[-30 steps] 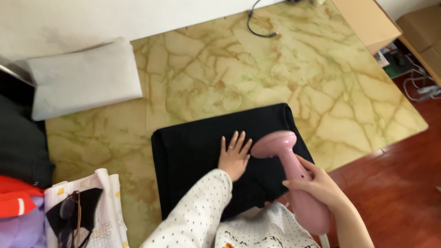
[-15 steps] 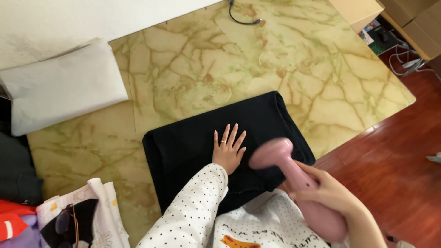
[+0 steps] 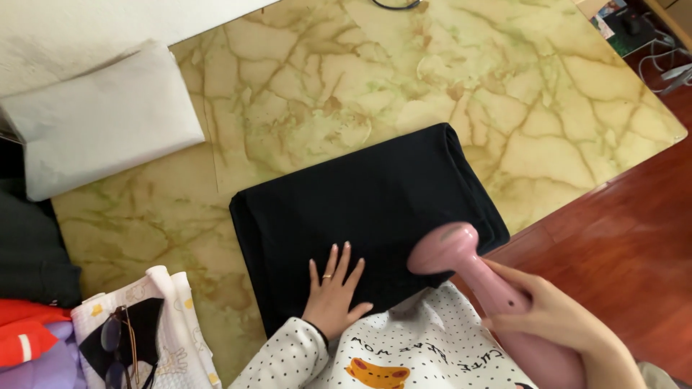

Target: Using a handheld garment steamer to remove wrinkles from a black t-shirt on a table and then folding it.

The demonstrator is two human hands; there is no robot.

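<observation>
A folded black garment (image 3: 367, 202) lies flat on the marbled yellow-green table (image 3: 324, 94). My left hand (image 3: 333, 292) rests palm down on its near edge, fingers spread, a ring on one finger. My right hand (image 3: 555, 313) grips the handle of a pink handheld garment steamer (image 3: 476, 284). The steamer's head sits over the near right corner of the garment.
A folded white cloth (image 3: 101, 119) lies at the back left. Glasses (image 3: 115, 346) rest on patterned fabric at the near left, beside red, purple and dark clothes. A black cable (image 3: 395, 4) lies at the far edge. Red-brown wooden floor (image 3: 627, 238) shows on the right.
My left hand has slid back along the garment toward me. The steamer has shifted toward the near right corner. The view has moved slightly.
</observation>
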